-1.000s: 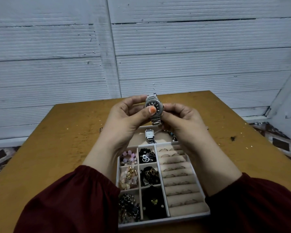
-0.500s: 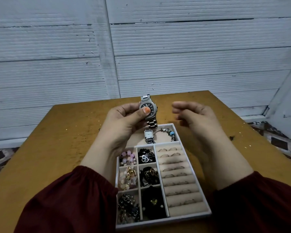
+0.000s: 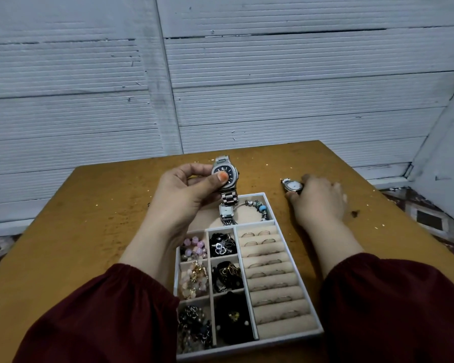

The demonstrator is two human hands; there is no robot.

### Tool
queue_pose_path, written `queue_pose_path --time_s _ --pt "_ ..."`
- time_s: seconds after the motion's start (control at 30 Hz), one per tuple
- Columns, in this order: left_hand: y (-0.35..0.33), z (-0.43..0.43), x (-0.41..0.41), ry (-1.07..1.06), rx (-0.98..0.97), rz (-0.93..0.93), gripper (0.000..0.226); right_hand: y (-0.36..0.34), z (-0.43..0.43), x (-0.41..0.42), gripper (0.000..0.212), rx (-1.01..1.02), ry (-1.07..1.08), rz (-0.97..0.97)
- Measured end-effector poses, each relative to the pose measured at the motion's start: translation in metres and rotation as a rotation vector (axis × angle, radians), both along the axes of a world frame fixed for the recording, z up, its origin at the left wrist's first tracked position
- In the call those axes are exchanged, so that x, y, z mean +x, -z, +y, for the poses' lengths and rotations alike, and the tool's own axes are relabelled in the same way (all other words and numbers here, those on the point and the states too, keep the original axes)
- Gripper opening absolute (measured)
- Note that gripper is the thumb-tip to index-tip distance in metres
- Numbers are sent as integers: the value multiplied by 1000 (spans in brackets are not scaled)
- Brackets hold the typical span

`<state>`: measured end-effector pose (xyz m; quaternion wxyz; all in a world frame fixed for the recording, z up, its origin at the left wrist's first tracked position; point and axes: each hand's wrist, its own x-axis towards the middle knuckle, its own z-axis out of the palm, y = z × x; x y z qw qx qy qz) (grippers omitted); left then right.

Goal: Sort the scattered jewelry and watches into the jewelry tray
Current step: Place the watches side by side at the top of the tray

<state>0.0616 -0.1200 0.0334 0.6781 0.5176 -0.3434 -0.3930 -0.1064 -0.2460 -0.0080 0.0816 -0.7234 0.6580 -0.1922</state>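
Note:
My left hand (image 3: pixel 186 195) pinches a silver watch with a dark dial (image 3: pixel 225 174) above the far end of the jewelry tray (image 3: pixel 294 258). To the right of the tray, my right hand (image 3: pixel 317 200) closes its fingers on a small silver watch with a white dial (image 3: pixel 292 185) lying on the table. The tray's top compartment holds a small square-faced watch (image 3: pixel 226 212) and a beaded bracelet (image 3: pixel 258 206). Rings sit in the padded rows on the right. The left compartments hold beads, chains and dark pieces.
The brown wooden table (image 3: pixel 89 218) bears small specks and a dark spot (image 3: pixel 355 213) near the right edge. A white ribbed wall (image 3: pixel 273 87) stands right behind the table. My dark red sleeves fill the near corners.
My right hand let go of the dark-dial watch and moved right and down to the white-dial watch on the table. My left hand kept the dark-dial watch, shifting slightly left.

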Motion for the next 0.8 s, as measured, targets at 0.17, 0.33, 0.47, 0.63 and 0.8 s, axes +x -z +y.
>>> queue_pose_path --time_s 0.17,0.33,0.47,0.63,0.8 --pt "0 1 0 -9 9 -18 29 3 -4 0 46 24 -7 -127" --pt "0 1 -1 -18 12 -32 29 -2 0 1 44 6 -29 -487" --pt "-1 2 -1 -22 14 -33 26 -11 7 5 41 -30 -89 -821" --pt "-2 4 -1 -79 23 -58 23 -22 22 16 44 16 -247 -1163" --pt "-2 10 5 -131 41 -71 19 -33 47 32 43 102 -403 -1348"
